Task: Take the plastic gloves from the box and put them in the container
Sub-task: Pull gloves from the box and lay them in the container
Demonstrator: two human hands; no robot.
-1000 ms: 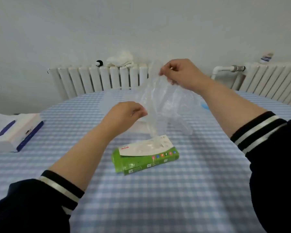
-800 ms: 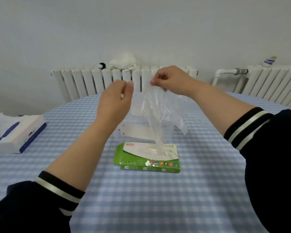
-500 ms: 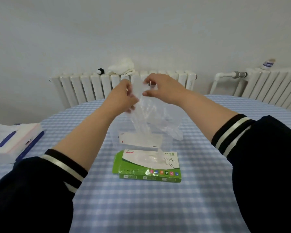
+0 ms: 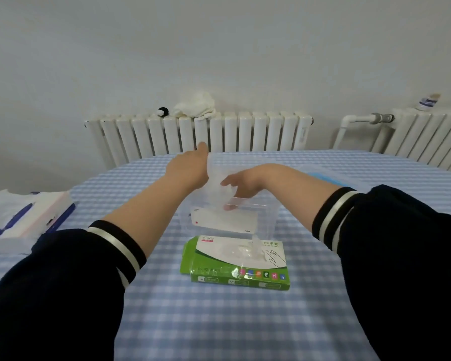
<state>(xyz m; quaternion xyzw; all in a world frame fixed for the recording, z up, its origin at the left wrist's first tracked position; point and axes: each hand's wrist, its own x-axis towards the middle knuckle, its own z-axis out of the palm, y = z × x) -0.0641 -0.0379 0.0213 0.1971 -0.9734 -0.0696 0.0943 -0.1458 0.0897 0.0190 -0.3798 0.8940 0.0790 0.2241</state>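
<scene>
A clear plastic container (image 4: 267,217) with a white label stands mid-table, just behind the green and white glove box (image 4: 235,269). Another thin glove sticks up out of the box's top slot. Both my hands hold one transparent plastic glove (image 4: 215,178) over the container's open top. My left hand (image 4: 189,170) is at the container's left rim and grips the glove's upper edge. My right hand (image 4: 242,185) reaches down into the container with the glove's lower part, and its fingertips show through the front wall.
A blue-lidded clear item (image 4: 326,178) lies behind my right forearm. A white and blue tissue pack (image 4: 24,220) sits at the table's left edge. White radiators (image 4: 201,136) line the wall behind the checked tablecloth (image 4: 219,321).
Both hands have come down from chest height with the glove, from above the box to the container's mouth. My right hand now dips inside it.
</scene>
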